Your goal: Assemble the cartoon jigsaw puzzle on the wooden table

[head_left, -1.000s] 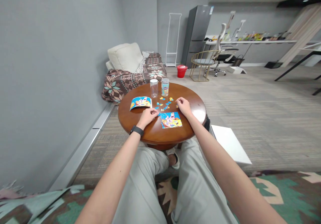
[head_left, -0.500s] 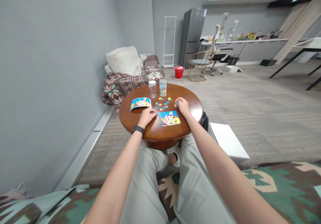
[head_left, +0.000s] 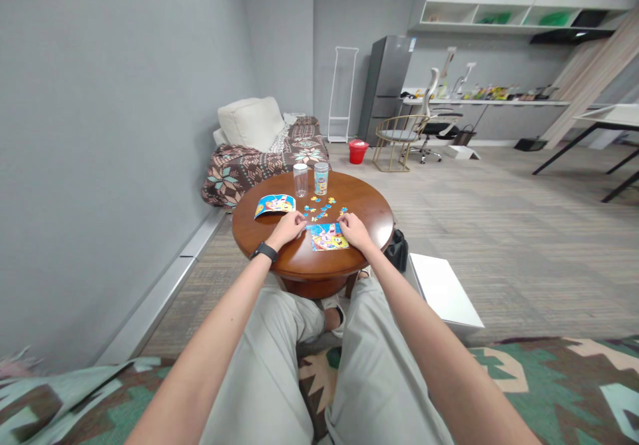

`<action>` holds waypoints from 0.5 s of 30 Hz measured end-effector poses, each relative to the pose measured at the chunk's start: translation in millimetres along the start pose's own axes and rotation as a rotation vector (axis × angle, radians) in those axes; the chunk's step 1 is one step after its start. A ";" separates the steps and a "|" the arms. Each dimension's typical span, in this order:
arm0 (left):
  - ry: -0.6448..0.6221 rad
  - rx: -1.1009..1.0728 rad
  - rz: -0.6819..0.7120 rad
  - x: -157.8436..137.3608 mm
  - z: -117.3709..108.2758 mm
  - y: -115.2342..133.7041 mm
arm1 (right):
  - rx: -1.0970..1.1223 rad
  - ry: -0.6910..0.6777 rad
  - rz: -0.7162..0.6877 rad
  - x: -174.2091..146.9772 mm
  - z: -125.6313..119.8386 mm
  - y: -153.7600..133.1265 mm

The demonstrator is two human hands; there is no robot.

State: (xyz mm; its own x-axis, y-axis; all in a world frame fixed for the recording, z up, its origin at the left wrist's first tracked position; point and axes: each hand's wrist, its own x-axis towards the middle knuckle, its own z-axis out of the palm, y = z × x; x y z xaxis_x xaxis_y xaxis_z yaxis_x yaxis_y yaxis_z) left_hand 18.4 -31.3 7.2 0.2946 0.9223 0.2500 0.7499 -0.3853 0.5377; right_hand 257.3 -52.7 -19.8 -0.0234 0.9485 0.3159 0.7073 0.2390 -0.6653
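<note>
A partly assembled jigsaw puzzle (head_left: 327, 239), with a blue, pink and yellow cartoon picture, lies flat near the front of the round wooden table (head_left: 264, 245). My left hand (head_left: 289, 227), a dark watch on its wrist, is at the puzzle's upper left edge, its fingertips pinched on a small blue puzzle piece (head_left: 306, 226). At the upper right corner, my right hand (head_left: 354, 230) has its fingers pressed together; what lies under them is hidden. Loose puzzle pieces (head_left: 322, 211) are scattered just beyond the puzzle, between the hands.
A curved picture sheet (head_left: 274, 204) stands left of the pieces. Behind are a clear jar (head_left: 300, 182) with a white lid and a printed jar (head_left: 321, 180). A white box (head_left: 444, 289) sits right of my leg. A red bucket (head_left: 357, 152) is on the floor beyond.
My right hand has come left and nearer, from the loose pieces to the puzzle's upper right corner. My left hand stays by the puzzle's left edge. The camera view has tilted up slightly.
</note>
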 end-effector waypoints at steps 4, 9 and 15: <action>-0.060 0.143 0.042 24.9 -3.0 18.2 | 0.007 -0.005 0.003 0.8 -0.2 1.4; -0.138 0.296 0.083 62.2 8.1 41.5 | 0.029 0.000 -0.005 -0.7 -0.2 0.8; -0.206 0.366 0.118 92.9 29.4 42.9 | 0.053 0.001 0.032 -1.3 -0.8 -4.6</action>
State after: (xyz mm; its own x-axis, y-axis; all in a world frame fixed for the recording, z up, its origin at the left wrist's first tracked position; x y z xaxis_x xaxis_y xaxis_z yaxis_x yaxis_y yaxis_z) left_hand 95.4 38.7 29.8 0.4753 0.8734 0.1065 0.8536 -0.4871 0.1848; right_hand 254.7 -55.2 -16.6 -0.0006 0.9557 0.2944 0.6691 0.2192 -0.7101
